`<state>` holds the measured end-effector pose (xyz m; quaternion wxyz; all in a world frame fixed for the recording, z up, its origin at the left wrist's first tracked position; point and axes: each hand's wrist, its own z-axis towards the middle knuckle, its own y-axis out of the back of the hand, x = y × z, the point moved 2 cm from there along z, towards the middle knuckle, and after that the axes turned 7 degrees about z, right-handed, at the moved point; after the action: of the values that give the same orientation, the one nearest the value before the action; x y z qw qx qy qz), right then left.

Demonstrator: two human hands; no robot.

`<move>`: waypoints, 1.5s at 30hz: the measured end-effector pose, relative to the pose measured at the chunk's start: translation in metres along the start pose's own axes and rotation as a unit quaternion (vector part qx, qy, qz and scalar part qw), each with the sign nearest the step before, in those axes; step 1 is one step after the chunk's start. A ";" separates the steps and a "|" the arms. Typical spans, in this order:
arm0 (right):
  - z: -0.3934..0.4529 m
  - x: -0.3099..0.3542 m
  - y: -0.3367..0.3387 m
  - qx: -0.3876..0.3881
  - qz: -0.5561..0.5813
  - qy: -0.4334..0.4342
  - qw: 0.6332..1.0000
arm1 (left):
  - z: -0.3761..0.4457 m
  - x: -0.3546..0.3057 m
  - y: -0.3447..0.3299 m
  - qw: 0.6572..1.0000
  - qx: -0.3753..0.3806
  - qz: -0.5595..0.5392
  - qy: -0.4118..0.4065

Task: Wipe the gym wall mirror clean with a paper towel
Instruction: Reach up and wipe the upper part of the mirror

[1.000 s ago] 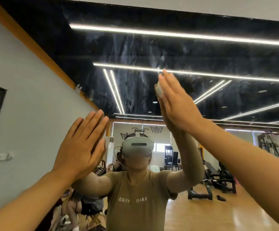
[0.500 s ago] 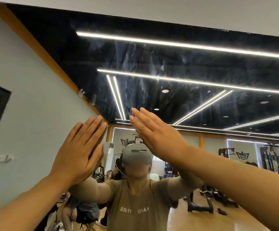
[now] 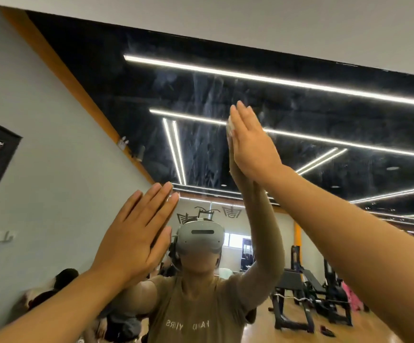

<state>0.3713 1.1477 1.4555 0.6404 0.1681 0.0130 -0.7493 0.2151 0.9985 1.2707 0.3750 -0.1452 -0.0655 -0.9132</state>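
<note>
White paper towel (image 3: 230,125) under flat right hand (image 3: 251,144)

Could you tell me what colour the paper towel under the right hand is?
White, peeking out beside the right hand as the paper towel; head view.

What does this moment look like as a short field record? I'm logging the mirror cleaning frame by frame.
setting: gym, seen in the wall mirror
left hand: flat, fingers straight, resting against the mirror
right hand: raised high, fingers straight, pressing the paper towel to the glass
paper towel: only a white edge shows beside the fingers
mirror surface: pale streaks around the wiping spot
reflection: person in a headset, weight benches behind
</note>
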 end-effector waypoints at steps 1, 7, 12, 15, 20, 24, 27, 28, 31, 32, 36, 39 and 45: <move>-0.013 0.009 -0.006 0.015 -0.010 0.035 0.999 | 0.000 0.000 0.000 1.000 -0.001 -0.005 0.000; -0.110 0.040 -0.036 0.086 -0.025 0.186 0.979 | -0.001 0.001 -0.001 1.000 0.010 -0.028 0.001; -0.165 0.051 -0.051 0.097 -0.018 0.254 0.962 | -0.001 0.006 0.004 0.998 0.025 -0.060 -0.011; -0.146 0.047 -0.050 0.084 -0.059 0.209 0.973 | 0.001 0.020 0.009 0.998 0.035 -0.051 -0.016; -0.059 0.040 -0.031 -0.020 -0.063 0.012 0.998 | -0.012 0.066 0.012 0.998 0.051 0.015 0.042; 0.013 0.031 -0.020 -0.086 -0.017 -0.163 0.983 | -0.019 0.079 0.010 0.996 0.064 0.060 0.006; 0.025 0.033 -0.023 -0.097 0.019 -0.196 0.976 | -0.019 0.079 0.008 0.997 0.047 0.055 0.011; 0.021 0.035 -0.024 -0.099 0.028 -0.182 0.978 | -0.020 0.079 0.008 0.998 0.042 0.054 0.011; -0.004 0.045 -0.029 -0.084 0.030 -0.120 0.989 | -0.021 0.079 0.007 0.998 0.029 0.050 0.009; -0.017 0.051 -0.033 -0.072 0.026 -0.101 0.992 | -0.021 0.079 0.007 0.998 0.026 0.048 0.009; -0.087 0.087 -0.056 -0.001 0.028 -0.024 0.999 | -0.020 0.080 0.005 0.999 0.023 0.045 0.005; -0.138 0.101 -0.074 0.030 0.014 0.032 0.999 | -0.021 0.081 0.005 0.999 0.028 0.043 0.000; -0.148 0.098 -0.070 0.056 -0.074 0.113 0.989 | -0.022 0.082 0.006 0.999 0.035 0.027 -0.002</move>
<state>0.3268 1.1010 1.2762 0.5668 0.2858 0.0552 -0.7707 0.1592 0.9347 1.2761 0.4040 -0.1352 -0.0938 -0.8998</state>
